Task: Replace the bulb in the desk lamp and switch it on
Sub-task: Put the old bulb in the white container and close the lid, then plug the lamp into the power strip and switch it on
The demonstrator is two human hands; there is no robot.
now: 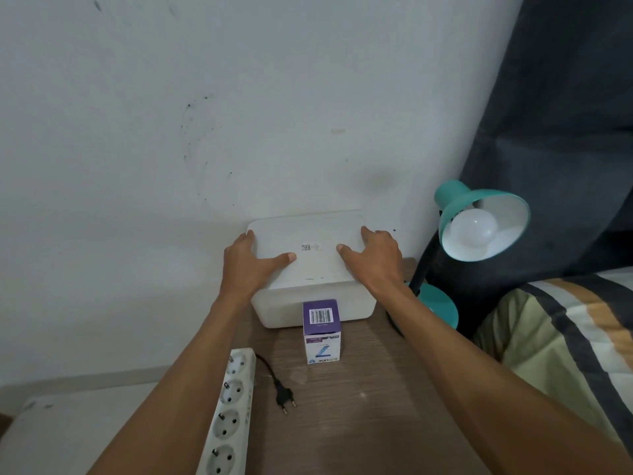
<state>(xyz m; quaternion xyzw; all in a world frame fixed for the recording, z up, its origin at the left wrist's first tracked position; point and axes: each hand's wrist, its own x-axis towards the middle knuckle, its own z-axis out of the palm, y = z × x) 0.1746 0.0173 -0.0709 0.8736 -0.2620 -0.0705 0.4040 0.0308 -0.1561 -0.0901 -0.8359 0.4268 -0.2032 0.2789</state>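
Standing against a scuffed wall, wooden table.

Upside-down "7" on bulb box, barcode on top

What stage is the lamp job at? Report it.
Early. Done: nothing that shows. The lamp holds a bulb, unlit, and its plug lies loose beside the strip. In hand: both hands, left and right, rest on the white box's lid. Left: swap bulbs, plug in, switch on; the bulb carton stands closed.
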